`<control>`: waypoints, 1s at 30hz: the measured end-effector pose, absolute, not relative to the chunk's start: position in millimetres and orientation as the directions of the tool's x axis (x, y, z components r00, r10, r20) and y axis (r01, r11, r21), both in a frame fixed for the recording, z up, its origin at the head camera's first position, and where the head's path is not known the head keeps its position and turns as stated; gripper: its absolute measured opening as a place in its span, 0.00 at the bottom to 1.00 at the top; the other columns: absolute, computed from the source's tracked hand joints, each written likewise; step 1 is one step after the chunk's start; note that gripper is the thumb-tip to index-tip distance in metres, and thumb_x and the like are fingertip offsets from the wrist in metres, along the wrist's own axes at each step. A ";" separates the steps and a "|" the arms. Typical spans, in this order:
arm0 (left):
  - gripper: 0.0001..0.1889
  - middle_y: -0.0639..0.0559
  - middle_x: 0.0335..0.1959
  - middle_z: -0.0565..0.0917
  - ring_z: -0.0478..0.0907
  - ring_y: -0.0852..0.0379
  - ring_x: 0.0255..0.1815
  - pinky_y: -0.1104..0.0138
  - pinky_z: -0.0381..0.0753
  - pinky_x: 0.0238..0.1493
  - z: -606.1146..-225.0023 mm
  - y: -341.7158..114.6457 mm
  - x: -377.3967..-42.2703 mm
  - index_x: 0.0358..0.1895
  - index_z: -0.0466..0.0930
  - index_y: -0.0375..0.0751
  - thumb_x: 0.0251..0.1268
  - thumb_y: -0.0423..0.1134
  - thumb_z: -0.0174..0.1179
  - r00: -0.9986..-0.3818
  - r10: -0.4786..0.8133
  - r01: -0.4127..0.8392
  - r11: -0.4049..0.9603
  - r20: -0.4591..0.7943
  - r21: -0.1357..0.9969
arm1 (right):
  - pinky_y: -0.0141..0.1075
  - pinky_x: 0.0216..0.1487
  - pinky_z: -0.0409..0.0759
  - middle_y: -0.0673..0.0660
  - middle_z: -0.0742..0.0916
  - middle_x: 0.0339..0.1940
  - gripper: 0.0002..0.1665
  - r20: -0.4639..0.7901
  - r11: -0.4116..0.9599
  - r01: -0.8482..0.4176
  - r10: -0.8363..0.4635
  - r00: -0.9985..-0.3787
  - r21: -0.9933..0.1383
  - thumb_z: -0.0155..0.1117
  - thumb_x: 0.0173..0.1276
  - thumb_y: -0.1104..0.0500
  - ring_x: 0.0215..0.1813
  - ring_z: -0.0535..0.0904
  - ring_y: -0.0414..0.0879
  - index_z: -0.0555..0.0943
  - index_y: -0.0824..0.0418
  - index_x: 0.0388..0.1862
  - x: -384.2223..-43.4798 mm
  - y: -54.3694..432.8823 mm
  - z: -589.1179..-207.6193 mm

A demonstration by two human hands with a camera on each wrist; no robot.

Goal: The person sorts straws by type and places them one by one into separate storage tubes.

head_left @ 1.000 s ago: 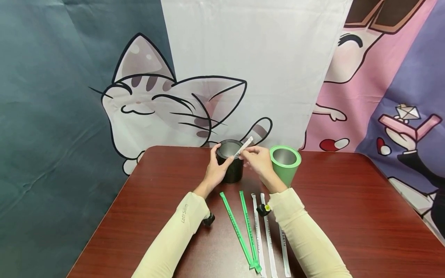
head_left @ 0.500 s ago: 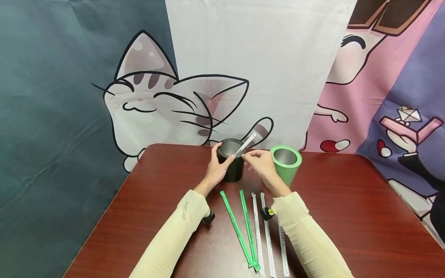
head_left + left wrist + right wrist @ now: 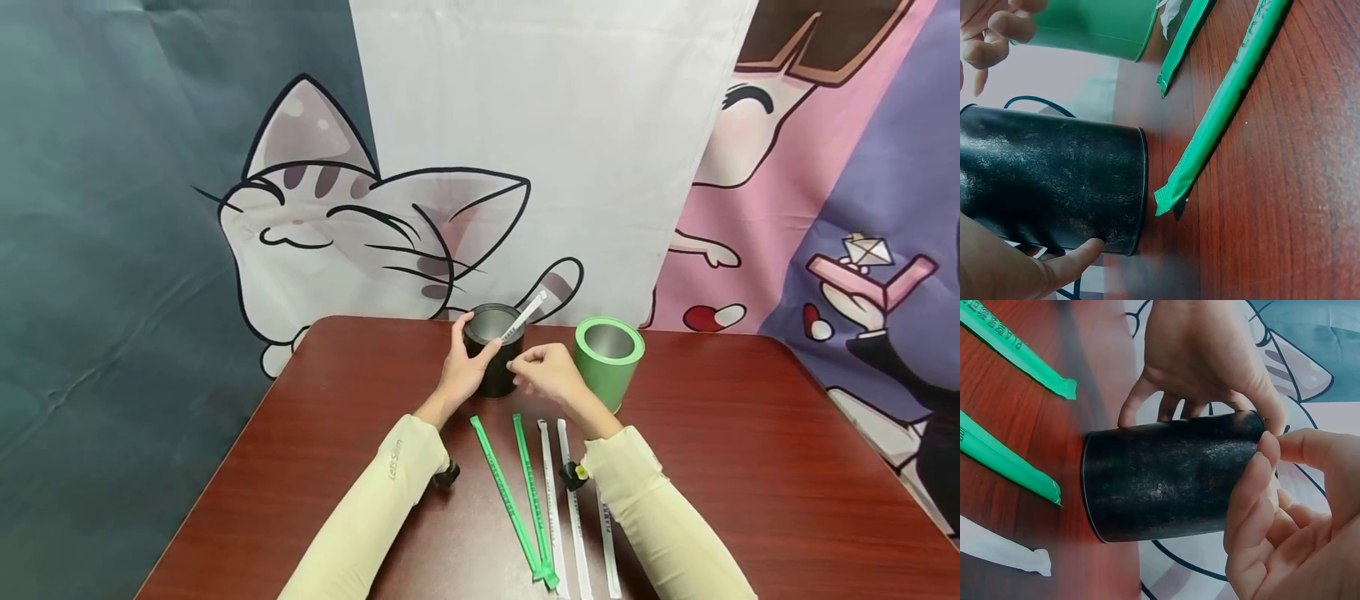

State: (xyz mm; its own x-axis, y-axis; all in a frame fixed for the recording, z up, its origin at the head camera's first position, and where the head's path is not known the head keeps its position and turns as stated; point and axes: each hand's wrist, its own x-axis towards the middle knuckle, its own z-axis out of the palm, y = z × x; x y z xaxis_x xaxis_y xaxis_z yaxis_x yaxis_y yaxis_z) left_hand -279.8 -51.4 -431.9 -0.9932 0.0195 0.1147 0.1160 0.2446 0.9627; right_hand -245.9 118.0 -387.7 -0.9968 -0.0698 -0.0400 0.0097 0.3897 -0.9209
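My left hand (image 3: 461, 371) grips a black metal can (image 3: 495, 385), thumb near the rim and fingers round the far side. A white paper-wrapped straw (image 3: 525, 315) slants up and right from the can's mouth; its lower end meets the left thumb. Just right of the can is my right hand (image 3: 551, 371), fingers loosely curled, with nothing seen between them. In the right wrist view its thumb and index fingertips come close together in front of the can (image 3: 1160, 481). The left wrist view shows the can's side (image 3: 1054, 175) but not the straw.
A green can (image 3: 611, 379) with a pale green rim stands right of the black one. Nearer on the brown table lie two green wrapped straws (image 3: 504, 496) and several white ones (image 3: 551, 500), partly under the right wrist. A cartoon cloth hangs behind the table.
My right hand has come away from the straw and moved down beside the black can. The left hand keeps its grip on the can, and the straw stays slanted at its mouth.
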 end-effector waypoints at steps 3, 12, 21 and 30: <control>0.37 0.47 0.71 0.67 0.69 0.43 0.66 0.46 0.63 0.64 -433.0 -52.6 -279.1 0.74 0.52 0.70 0.66 0.59 0.61 -0.993 0.016 0.113 0.250 0.113 0.962 | 0.32 0.22 0.75 0.54 0.86 0.19 0.10 -0.040 0.408 -0.004 -0.098 -0.994 -0.913 0.68 0.64 0.60 0.19 0.79 0.46 0.86 0.68 0.34 -243.1 114.2 -390.3; 0.37 0.48 0.70 0.69 0.71 0.44 0.63 0.47 0.65 0.63 -432.3 -52.0 -279.3 0.74 0.52 0.71 0.66 0.60 0.60 -0.992 0.026 0.126 0.254 0.123 0.959 | 0.36 0.24 0.79 0.55 0.86 0.19 0.08 -0.049 0.438 -0.022 -0.150 -0.987 -0.899 0.68 0.64 0.61 0.17 0.79 0.46 0.86 0.66 0.32 -236.0 104.4 -398.5; 0.36 0.47 0.70 0.69 0.71 0.44 0.63 0.46 0.65 0.62 -436.3 -51.3 -275.5 0.74 0.52 0.72 0.67 0.59 0.60 -0.993 0.027 0.122 0.248 0.119 0.961 | 0.40 0.27 0.82 0.52 0.87 0.17 0.08 -0.074 0.552 -0.038 -0.179 -0.981 -0.833 0.71 0.63 0.59 0.26 0.85 0.59 0.87 0.62 0.28 -227.6 95.5 -416.0; 0.36 0.47 0.71 0.69 0.71 0.43 0.64 0.46 0.66 0.62 -435.7 -51.1 -276.6 0.74 0.52 0.72 0.67 0.59 0.60 -0.992 0.022 0.129 0.243 0.128 0.961 | 0.43 0.30 0.83 0.56 0.87 0.19 0.11 -0.100 0.560 -0.034 -0.207 -0.973 -0.827 0.72 0.63 0.57 0.25 0.85 0.57 0.87 0.65 0.28 -224.1 90.2 -425.4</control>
State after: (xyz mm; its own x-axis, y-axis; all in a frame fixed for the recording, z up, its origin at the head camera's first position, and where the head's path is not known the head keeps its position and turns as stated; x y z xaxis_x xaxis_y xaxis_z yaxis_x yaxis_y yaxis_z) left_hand -276.6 -51.1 -435.7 -0.9916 0.0219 0.1276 0.1290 0.2430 0.9614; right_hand -224.1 90.2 -425.4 -0.9733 -0.2066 -0.0997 -0.0342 0.5604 -0.8275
